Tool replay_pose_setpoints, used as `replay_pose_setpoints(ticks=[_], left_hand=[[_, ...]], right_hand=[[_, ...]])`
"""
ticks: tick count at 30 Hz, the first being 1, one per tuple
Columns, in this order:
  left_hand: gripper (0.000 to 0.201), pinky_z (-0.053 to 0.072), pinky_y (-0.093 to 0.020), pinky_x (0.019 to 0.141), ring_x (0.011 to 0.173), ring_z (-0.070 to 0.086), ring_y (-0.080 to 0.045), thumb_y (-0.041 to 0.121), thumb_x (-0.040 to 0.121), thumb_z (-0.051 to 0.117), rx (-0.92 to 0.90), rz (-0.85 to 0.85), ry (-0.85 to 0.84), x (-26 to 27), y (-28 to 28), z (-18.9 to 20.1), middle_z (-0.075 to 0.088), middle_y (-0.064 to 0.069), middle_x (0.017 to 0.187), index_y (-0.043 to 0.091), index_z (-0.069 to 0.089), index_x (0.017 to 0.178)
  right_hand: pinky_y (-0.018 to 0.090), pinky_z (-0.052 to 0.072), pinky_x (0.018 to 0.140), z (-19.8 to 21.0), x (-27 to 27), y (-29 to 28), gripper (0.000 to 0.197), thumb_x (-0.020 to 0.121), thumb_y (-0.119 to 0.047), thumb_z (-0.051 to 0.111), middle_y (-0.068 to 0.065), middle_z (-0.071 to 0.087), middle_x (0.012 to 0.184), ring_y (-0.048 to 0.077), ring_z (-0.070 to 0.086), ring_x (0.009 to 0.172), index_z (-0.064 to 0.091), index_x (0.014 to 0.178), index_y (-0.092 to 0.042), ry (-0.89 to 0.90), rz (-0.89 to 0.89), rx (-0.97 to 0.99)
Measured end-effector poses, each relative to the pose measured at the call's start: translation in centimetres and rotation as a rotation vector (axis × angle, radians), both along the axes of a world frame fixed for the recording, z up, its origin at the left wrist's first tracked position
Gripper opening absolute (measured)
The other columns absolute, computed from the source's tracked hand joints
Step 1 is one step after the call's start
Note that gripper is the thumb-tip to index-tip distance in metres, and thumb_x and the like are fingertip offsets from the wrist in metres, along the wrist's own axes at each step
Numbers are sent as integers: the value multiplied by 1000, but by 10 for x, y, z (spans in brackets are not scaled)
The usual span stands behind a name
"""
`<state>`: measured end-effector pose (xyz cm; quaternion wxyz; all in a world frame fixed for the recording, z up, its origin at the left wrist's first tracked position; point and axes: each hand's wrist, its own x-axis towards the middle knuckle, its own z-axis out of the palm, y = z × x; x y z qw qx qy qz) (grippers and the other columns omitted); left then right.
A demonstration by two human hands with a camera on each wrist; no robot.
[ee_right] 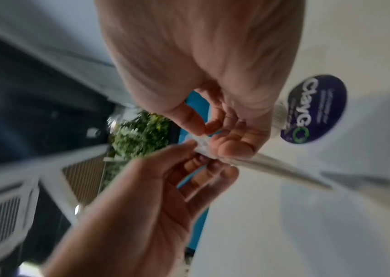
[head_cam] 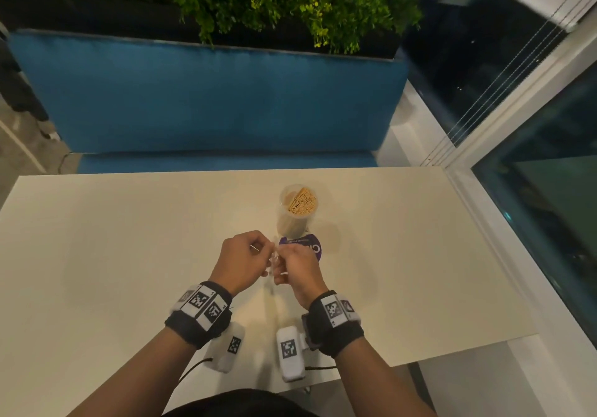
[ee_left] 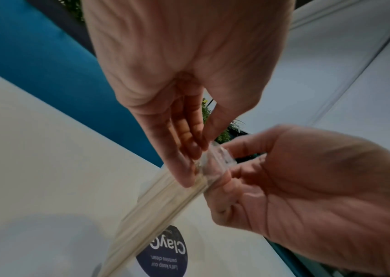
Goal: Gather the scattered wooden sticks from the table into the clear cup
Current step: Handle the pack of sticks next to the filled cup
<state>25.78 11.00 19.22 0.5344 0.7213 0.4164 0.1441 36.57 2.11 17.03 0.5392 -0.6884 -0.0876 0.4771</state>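
A: What are the hands doing?

B: The left hand (head_cam: 246,259) and the right hand (head_cam: 295,266) are close together above the tabletop (head_cam: 129,255). Both pinch one end of a bundle of wooden sticks (ee_left: 165,202) in a clear wrapper (ee_left: 215,163). The fingers curl around that crinkly end.

A: Where is the cup?

B: The clear cup (head_cam: 298,211) stands upright on the tabletop, just past the hands. It already looks packed with sticks. A round purple sticker (head_cam: 307,246) lies flat between the cup and the hands.

A: Are the sticks heavy?

B: I think they are very light. They look thin and stiff, so they may snap if bent. The wrapper looks smooth and slippery, and loose sticks could slide out and roll.

A: Where should you hold them?

B: I would hold the bundle around its middle, with all fingers, and keep it level. To open it, I would pinch the wrapper tip only.
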Motion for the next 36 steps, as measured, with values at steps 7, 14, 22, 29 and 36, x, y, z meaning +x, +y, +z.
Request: replay_pose_setpoints(ticks=[7,14,22,29,36], left_hand=[[17,61,-38,63,53,71,-13,21,93,66,109,-96,26,-4,0,8,72,1,70,19,67,76],[16,60,-30,51,57,73,-19,22,91,68,13,132,-42,2,-3,4,73,-6,77,12,68,79],[21,63,-45,80,75,77,-27,27,86,79,-382,227,-108,-6,-6,-7,78,-11,81,6,77,90],[11,60,-33,64,60,69,-15,22,78,74,160,110,211,-11,8,4,70,3,64,18,70,69],[43,56,-60,91,92,68,-37,36,89,67,-895,316,-137,-12,13,-18,61,-21,108,-1,60,110]], right_hand=[[15,41,60,6,7,-1,20,104,-21,51,1,61,80,9,55,71,59,91,-9,-650,335,-40],[9,39,54,10,1,2,20,102,-24,58,-7,58,70,2,52,62,62,90,-8,-706,206,-68],[41,57,62,2,-6,5,24,98,-19,60,6,63,72,26,63,66,58,77,-9,-599,185,-56],[19,39,51,9,5,-8,32,84,-10,66,-4,46,58,11,40,52,46,59,-15,-747,117,-103],[19,49,55,20,3,-7,31,90,-12,65,-2,50,61,4,56,58,48,65,-15,-785,160,-31]])
